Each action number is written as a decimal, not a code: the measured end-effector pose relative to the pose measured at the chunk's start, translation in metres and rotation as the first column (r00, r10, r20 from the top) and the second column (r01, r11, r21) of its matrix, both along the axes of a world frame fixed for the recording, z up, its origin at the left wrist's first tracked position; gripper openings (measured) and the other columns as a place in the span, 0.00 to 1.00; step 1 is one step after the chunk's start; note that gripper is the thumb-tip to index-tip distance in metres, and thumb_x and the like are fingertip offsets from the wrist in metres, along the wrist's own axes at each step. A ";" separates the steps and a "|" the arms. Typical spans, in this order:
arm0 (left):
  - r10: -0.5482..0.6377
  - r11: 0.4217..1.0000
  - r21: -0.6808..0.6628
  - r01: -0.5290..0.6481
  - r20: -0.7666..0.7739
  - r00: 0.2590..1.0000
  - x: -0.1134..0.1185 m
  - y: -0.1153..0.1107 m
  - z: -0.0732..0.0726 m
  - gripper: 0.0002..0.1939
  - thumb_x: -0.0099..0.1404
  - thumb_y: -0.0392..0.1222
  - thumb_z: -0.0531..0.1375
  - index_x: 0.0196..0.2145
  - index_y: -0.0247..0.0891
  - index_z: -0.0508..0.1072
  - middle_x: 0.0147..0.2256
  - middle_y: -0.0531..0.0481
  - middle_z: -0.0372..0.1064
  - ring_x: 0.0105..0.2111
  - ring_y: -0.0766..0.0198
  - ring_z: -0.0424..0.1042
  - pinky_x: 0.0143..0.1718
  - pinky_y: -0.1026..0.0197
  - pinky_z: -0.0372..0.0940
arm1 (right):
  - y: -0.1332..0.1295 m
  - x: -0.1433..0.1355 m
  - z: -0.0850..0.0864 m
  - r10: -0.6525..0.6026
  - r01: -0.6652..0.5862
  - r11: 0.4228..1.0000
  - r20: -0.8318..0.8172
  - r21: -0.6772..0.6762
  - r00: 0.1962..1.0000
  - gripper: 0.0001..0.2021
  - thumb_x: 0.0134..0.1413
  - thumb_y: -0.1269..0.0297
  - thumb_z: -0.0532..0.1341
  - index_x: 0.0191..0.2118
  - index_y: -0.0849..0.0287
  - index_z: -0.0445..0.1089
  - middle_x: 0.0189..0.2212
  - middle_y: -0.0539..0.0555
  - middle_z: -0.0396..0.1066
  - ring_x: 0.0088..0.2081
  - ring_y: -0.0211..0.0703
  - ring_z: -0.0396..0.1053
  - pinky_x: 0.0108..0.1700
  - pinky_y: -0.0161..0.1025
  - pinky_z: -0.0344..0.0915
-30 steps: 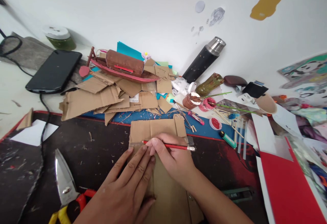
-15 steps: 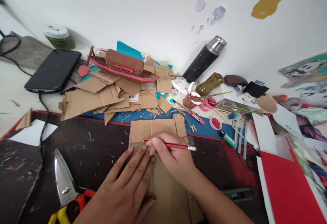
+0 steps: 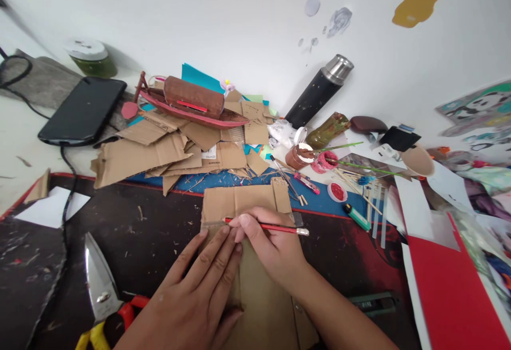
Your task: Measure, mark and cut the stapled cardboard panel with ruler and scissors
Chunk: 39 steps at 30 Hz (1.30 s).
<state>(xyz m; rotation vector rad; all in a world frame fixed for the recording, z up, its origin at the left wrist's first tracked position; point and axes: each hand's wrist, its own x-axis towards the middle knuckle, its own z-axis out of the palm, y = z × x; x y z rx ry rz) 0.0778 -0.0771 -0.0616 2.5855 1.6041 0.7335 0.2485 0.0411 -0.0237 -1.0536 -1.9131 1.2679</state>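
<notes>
A cardboard panel is lying under the left hand, its long axis running forward; that hand is pressing flat, fingers slightly spread. Just beyond its fingertips, the right hand is pinching a red pencil crosswise to the panel, tip pointing left. Scissors are lying farther left.

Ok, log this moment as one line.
left hand: rests on cardboard panel | right hand: holds red pencil, tip at panel | scissors: left of left hand
</notes>
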 end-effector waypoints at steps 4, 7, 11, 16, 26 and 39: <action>0.000 1.000 0.005 0.000 0.005 1.000 0.001 0.000 0.002 0.44 0.80 0.56 0.58 0.82 0.30 0.51 0.69 0.36 0.75 0.71 0.47 0.69 0.80 0.47 0.39 | -0.001 0.000 0.000 0.001 -0.002 1.000 0.017 0.031 1.000 0.17 0.77 0.61 0.59 0.33 0.53 0.78 0.30 0.51 0.82 0.36 0.43 0.82 0.43 0.39 0.75; -0.004 1.000 0.022 0.004 0.012 1.000 0.001 0.001 0.001 0.45 0.80 0.57 0.58 0.82 0.29 0.52 0.69 0.34 0.75 0.71 0.46 0.69 0.80 0.47 0.39 | -0.002 0.000 0.000 -0.004 0.002 0.998 0.029 0.062 1.000 0.18 0.77 0.61 0.59 0.32 0.54 0.76 0.30 0.51 0.82 0.37 0.44 0.82 0.44 0.39 0.74; -0.009 0.999 0.035 0.009 0.011 1.000 0.001 0.002 -0.001 0.43 0.81 0.61 0.55 0.80 0.28 0.57 0.69 0.35 0.75 0.72 0.47 0.67 0.80 0.47 0.39 | -0.001 0.000 -0.001 -0.001 0.001 0.999 -0.008 0.053 1.000 0.17 0.77 0.62 0.60 0.33 0.54 0.78 0.29 0.51 0.82 0.35 0.43 0.82 0.42 0.38 0.75; -0.014 1.000 0.016 0.014 0.002 1.000 0.001 0.002 -0.002 0.42 0.80 0.62 0.57 0.79 0.31 0.61 0.71 0.37 0.72 0.74 0.47 0.65 0.81 0.46 0.38 | -0.002 0.003 -0.002 -0.066 0.071 0.997 -0.123 0.037 0.990 0.16 0.78 0.64 0.60 0.36 0.55 0.81 0.29 0.50 0.83 0.33 0.41 0.82 0.42 0.36 0.76; -0.013 1.000 0.000 0.013 -0.013 1.000 -0.001 -0.001 -0.004 0.36 0.79 0.63 0.59 0.69 0.30 0.75 0.68 0.36 0.76 0.70 0.46 0.69 0.81 0.46 0.37 | 0.006 0.025 -0.002 -0.225 0.234 0.971 -0.140 0.052 0.964 0.15 0.78 0.61 0.61 0.40 0.54 0.84 0.26 0.48 0.80 0.29 0.40 0.78 0.37 0.36 0.74; -0.002 1.000 0.018 0.002 0.011 1.000 -0.001 -0.001 0.001 0.30 0.79 0.58 0.59 0.66 0.33 0.78 0.69 0.39 0.75 0.70 0.47 0.71 0.80 0.47 0.42 | 0.011 0.023 -0.005 -0.266 0.264 0.964 -0.142 -0.037 0.953 0.16 0.77 0.56 0.62 0.39 0.55 0.84 0.24 0.49 0.79 0.28 0.41 0.77 0.37 0.37 0.74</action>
